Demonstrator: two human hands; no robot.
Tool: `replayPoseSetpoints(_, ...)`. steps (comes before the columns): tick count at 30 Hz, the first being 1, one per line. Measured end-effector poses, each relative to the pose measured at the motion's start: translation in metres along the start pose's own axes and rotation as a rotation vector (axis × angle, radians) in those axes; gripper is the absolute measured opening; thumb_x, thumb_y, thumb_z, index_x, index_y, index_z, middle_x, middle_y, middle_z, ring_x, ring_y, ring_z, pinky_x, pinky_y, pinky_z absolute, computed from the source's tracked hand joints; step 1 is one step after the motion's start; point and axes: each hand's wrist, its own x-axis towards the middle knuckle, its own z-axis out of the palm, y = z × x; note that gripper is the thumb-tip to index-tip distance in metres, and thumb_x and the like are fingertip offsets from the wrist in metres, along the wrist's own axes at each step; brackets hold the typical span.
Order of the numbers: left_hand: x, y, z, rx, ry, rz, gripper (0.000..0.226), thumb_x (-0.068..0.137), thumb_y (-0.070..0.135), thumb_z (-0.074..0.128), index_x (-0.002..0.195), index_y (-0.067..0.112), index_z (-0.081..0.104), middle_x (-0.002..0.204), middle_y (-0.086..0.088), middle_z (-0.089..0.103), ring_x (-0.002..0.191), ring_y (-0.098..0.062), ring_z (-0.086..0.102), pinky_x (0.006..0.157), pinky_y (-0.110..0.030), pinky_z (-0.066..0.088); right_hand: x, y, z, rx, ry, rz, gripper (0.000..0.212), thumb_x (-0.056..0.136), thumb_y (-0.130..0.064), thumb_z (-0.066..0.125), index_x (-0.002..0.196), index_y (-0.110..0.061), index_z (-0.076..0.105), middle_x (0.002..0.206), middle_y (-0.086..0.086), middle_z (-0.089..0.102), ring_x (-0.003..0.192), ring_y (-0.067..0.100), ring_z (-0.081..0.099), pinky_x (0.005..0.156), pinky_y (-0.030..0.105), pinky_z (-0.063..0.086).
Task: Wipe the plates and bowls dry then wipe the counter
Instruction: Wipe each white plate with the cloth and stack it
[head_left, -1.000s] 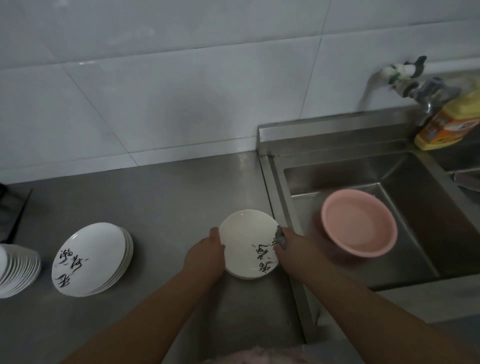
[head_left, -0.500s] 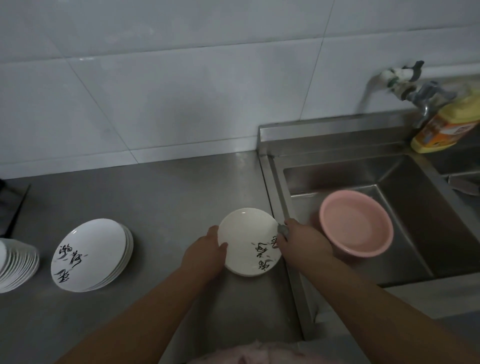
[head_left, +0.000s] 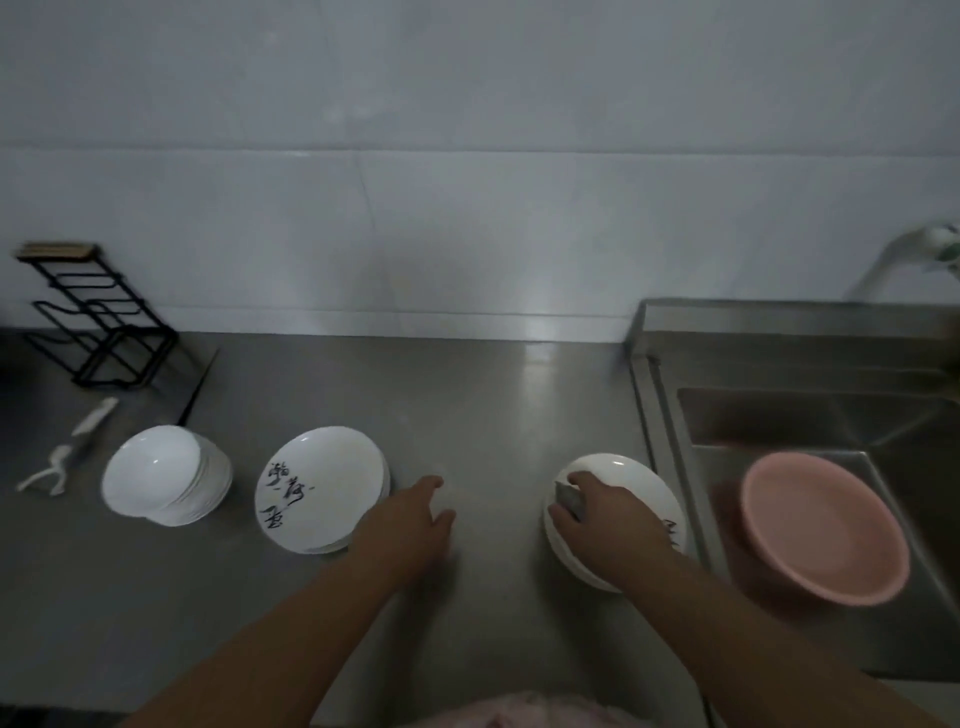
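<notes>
On the steel counter (head_left: 467, 405) a short stack of white plates (head_left: 631, 483) with black lettering lies by the sink edge. My right hand (head_left: 602, 512) rests on its top plate and grips a small grey cloth (head_left: 569, 499). My left hand (head_left: 410, 525) hovers over bare counter, fingers relaxed, holding nothing, just right of a second stack of lettered plates (head_left: 319, 486). Further left stands a stack of plain white bowls (head_left: 163, 475).
A pink basin (head_left: 823, 525) sits in the steel sink (head_left: 810, 415) at the right, a tap (head_left: 930, 249) above it. A black wire rack (head_left: 98, 322) stands at the back left. A white peeler (head_left: 47, 475) and knife (head_left: 93, 418) lie at the far left.
My left hand has let go of the right plate stack and moved left toward the middle stack. My right hand slid onto the plate's centre with the cloth. The view swung left.
</notes>
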Motion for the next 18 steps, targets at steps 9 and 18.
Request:
replayPoseSetpoints(9,-0.026,-0.148,-0.066,-0.101,0.126,-0.233,0.05,0.101,0.045,0.053,0.147,0.025,0.047,0.144,-0.003,0.053,0.129,-0.024,0.055,0.109,-0.036,0.042,0.021,-0.126,0.042,0.009,-0.153,-0.073,0.066,0.095,-0.068,0.052,0.148,-0.03,0.045,0.138,0.005,0.063,0.123,0.027,0.061,0.099,0.036,0.049)
replayPoseSetpoints(18,-0.003,-0.223,-0.08,-0.057,0.038,-0.224,0.036,0.096,0.041,0.061,0.119,0.015,0.051,0.12,-0.01,0.058,0.114,-0.03,0.057,0.095,-0.042,0.047,0.042,-0.209,0.098,-0.022,-0.231,-0.065,0.052,0.098,-0.059,0.053,0.134,-0.022,0.047,0.121,0.006,0.07,0.112,0.027,0.065,0.084,0.035,0.05)
